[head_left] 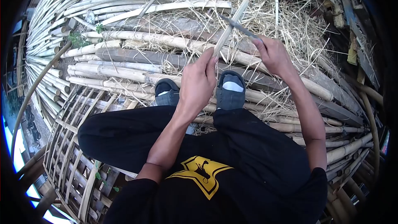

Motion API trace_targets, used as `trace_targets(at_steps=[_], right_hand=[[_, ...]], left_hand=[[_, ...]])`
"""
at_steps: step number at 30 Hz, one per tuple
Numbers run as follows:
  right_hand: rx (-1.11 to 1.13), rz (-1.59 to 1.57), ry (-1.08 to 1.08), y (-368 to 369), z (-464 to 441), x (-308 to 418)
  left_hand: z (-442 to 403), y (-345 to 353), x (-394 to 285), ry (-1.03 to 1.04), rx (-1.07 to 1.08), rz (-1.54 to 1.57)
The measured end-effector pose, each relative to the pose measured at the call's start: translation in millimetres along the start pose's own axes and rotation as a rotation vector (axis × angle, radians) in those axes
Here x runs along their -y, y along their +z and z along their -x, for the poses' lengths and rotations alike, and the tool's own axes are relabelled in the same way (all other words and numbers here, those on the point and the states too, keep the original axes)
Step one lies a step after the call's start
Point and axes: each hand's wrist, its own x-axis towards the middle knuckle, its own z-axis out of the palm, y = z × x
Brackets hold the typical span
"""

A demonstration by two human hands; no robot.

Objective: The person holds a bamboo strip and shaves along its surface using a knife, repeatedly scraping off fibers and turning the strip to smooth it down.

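My left hand [198, 82] is closed around the lower end of a pale bamboo strip [226, 35], which points up and away to the right. In my right hand [273, 56] is a knife [239, 26], its dark blade lying across the strip near the upper part. The handle is mostly hidden in my fingers. Below the blade, bamboo poles and a heap of thin pale shavings [257, 12] cover the ground. My sandalled feet [230, 91] rest on the poles, just under my hands.
Many bamboo poles [120, 71] lie stacked from left to right, with more fanning out at the far left. A woven bamboo lattice [78, 153] stands at the lower left. Weathered boards [352, 20] lean at the upper right. A split bamboo length [166, 9] lies ahead.
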Motion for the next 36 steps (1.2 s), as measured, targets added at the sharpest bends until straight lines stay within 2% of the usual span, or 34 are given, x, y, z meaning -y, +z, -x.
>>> trace_targets(at_steps=[2, 4, 6, 7, 9, 10, 13, 16, 20, 22, 23, 25, 27, 28, 30, 31, 32, 34, 35, 36], right_hand=[[-0.072, 0.104, 0.371, -31.5, -18.8, -78.8], [-0.232, 0.233, 0.404, -54.1, -9.6, -145.6], [-0.313, 0.172, 0.303, -62.6, -3.1, -120.1], [-0.384, 0.113, 0.229, -65.9, 9.2, -105.2], [-0.285, -0.178, 0.289, -53.4, 12.3, -66.6], [-0.24, -0.279, 0.165, -41.5, 16.2, -38.0], [0.011, -0.26, -0.021, -14.4, 17.8, 27.1], [0.069, -0.194, -0.144, 9.5, 15.6, 34.9], [0.06, -0.014, -0.128, 9.8, 12.0, 21.3], [-0.006, 0.064, -0.2, 15.6, 11.2, 5.1], [0.075, 0.063, -0.134, 9.6, 9.7, 6.1], [-0.061, 0.054, -0.106, 13.2, 3.5, -13.5], [-0.169, 0.06, 0.388, -16.5, -16.0, -80.9], [-0.267, 0.108, 0.454, -35.0, -19.2, -134.0], [-0.48, 0.25, 0.54, -63.4, -10.9, -188.8], [-0.588, 0.224, 0.427, -72.1, -2.4, -173.2], [-0.589, 0.23, 0.418, -73.5, -3.3, -165.9], [-0.43, -0.389, 0.509, -69.5, -0.4, -149.3], [-0.459, -0.6, 0.457, -60.2, 2.8, -105.0], [-0.438, -0.556, 0.372, -51.1, 2.2, -84.7]], left_hand=[[7.7, -13.8, -12.0, -0.115, 0.012, 0.042], [10.1, -16.7, -14.5, -0.047, -0.006, 0.063], [0.6, -10.2, -6.4, -0.003, -0.066, 0.075], [-3.2, -12.6, -7.8, -0.149, 0.027, 0.065], [-5.9, -5.5, -5.8, -0.113, 0.017, 0.066], [-2.8, -4.0, -5.0, -0.087, 0.009, 0.053], [-3.4, -0.2, -9.2, -0.011, -0.019, -0.004], [-2.5, -3.9, -10.3, 0.01, 0.016, -0.049], [1.5, -0.7, -2.0, 0.007, 0.026, -0.146], [5.6, 2.6, -0.9, 0.009, 0.033, -0.151], [3.9, 3.9, -0.7, 0.026, 0.048, -0.181], [0.3, -0.1, -3.1, 0.01, 0.037, -0.234], [8.6, -10.3, -6.7, -0.016, 0.031, -0.18], [14.9, -16.8, -7.9, -0.044, 0.016, -0.135], [14.6, -20.7, -10.3, 0.034, -0.05, -0.138], [10.3, -20.4, -10.4, 0.015, -0.046, -0.109], [6.7, -18.7, -10.7, -0.005, -0.036, -0.075], [1.3, -15.5, -11.3, -0.026, -0.001, -0.087], [-0.3, -13.8, -11.3, -0.002, 0.032, -0.085], [-0.6, -13.5, -11.6, 0.021, 0.065, -0.089]])
